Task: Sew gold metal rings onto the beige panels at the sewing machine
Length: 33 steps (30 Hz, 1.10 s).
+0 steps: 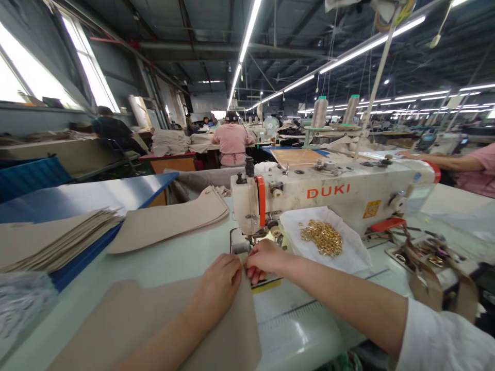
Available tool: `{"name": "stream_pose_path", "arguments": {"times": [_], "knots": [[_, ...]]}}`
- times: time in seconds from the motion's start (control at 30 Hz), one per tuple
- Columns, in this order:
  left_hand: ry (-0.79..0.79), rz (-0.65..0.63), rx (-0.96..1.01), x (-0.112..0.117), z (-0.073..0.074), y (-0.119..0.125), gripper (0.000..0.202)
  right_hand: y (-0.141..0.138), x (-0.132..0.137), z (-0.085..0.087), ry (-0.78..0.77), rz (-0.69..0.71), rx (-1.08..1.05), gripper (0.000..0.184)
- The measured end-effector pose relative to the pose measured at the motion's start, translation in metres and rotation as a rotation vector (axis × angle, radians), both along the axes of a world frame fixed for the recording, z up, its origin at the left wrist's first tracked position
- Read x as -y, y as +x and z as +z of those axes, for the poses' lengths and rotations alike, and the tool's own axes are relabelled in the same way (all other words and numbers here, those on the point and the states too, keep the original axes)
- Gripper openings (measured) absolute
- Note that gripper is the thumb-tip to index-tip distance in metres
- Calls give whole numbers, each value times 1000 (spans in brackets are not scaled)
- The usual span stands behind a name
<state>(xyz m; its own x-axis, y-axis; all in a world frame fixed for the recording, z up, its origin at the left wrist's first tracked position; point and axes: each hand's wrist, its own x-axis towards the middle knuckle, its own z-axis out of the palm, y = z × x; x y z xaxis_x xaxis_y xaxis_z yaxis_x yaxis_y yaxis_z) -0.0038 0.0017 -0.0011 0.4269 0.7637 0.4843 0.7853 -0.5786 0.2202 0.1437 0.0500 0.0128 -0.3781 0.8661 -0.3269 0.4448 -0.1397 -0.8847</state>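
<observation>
A beige fabric panel (162,309) lies on the pale sewing table, its narrow far end reaching the needle area of a white sewing machine (328,188) marked DUKI. On that end rests my left hand (218,281), fingers curled together and pressing the material. My right hand (265,260) is closed in a pinch right beside it, at the panel's edge just in front of the presser foot (251,239). Whatever its fingertips hold is hidden. Behind my right hand, a white cloth (351,252) holds a heap of small gold-coloured metal pieces (323,238).
Stacked beige panels lie at left (62,239) and behind the left hand (170,219). On the right, a box (398,257) holds metal parts and brown straps (427,291). Thread cones (320,112) stand beyond the machine. A co-worker in pink (232,136) sits ahead; another person's arm (444,161) shows at right.
</observation>
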Motion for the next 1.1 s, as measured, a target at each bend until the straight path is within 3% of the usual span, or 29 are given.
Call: {"name": "stream_pose_path", "arguments": {"times": [0.17,0.37,0.43,0.53,0.6,0.8,0.93,1.1], "knots": [[-57,15,-49,-2,3,0,24,0,5,3,139,50,110,30],[-60,-5,-15,-3,1,-1,22,27,25,4,587,96,239,14],[-52,-16,2,-3,0,-2,21,42,32,1,731,225,282,16],[-38,-21,8,-3,-2,-3,21,59,39,-4,1081,535,436,16],[-32,-25,4,-3,-3,-4,21,63,41,-5,1279,658,537,18],[-33,-55,-9,-6,-6,-7,20,48,40,-9,1347,580,571,10],[-35,-56,-20,-7,-7,-7,19,38,38,-15,1371,485,523,17],[-8,-64,0,-6,-11,-9,17,37,37,-19,1453,620,450,7]]}}
